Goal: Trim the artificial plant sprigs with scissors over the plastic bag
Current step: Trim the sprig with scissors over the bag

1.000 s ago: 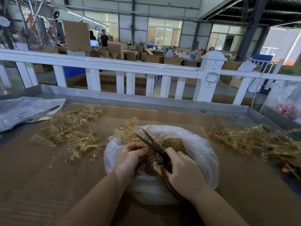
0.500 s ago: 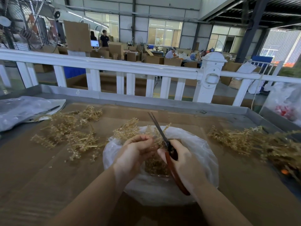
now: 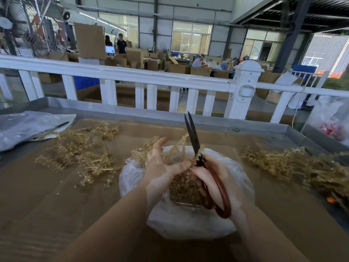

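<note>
Gripping scissors (image 3: 196, 148), right hand (image 3: 217, 178) meets left hand (image 3: 162, 167) above bag (image 3: 188, 224).

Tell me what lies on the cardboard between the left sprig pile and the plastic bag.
In the head view, only a few small loose bits; otherwise bare cardboard separates the left sprig pile from the plastic bag.

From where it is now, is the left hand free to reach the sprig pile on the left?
Probably yes. The left hand is over the bag, fingers spread, perhaps on a blurred sprig. The pile lies beside it with only bare cardboard between.
</note>
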The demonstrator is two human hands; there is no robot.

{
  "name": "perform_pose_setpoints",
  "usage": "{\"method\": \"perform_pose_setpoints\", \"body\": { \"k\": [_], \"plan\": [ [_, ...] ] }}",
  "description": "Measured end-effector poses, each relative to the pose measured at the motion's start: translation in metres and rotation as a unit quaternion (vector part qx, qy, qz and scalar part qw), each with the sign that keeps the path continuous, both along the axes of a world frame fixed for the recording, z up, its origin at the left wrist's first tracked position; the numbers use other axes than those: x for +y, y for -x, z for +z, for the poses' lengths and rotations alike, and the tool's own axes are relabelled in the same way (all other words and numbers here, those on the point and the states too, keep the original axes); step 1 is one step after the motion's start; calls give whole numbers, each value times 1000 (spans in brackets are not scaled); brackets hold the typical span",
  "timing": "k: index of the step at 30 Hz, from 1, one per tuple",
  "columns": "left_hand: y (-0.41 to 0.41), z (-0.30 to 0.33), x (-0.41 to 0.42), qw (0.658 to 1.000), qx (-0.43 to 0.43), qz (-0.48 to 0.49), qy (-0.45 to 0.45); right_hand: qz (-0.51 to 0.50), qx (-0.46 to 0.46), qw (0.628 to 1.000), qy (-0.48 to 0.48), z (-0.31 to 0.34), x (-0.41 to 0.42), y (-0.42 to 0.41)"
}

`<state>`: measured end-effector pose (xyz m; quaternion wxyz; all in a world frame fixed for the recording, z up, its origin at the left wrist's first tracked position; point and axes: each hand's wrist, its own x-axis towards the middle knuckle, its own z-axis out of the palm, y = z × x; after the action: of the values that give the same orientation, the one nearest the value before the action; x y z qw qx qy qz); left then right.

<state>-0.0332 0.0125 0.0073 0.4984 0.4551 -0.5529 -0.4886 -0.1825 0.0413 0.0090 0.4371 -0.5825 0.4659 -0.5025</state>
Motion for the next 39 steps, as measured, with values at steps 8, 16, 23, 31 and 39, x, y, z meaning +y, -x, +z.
{"method": "perform_pose_setpoints", "body": {
  "k": [8,16,23,31,39],
  "plan": [
    [1,1,-6,1000,-26,-5,5,57,-82,988,-117,1,-9,5],
    [-4,7,-5,990,76,-96,-68,94,-86,982,-141,3,-5,5],
    [-2,7,-5,976,142,-126,-109,118,-95,966,-210,4,-9,7],
    [2,-3,-6,980,160,18,-117,-44,-31,995,-81,-9,-5,4],
    [-10,-3,-5,986,117,-5,-119,-98,34,994,-32,-3,-4,5]
  ]
}}
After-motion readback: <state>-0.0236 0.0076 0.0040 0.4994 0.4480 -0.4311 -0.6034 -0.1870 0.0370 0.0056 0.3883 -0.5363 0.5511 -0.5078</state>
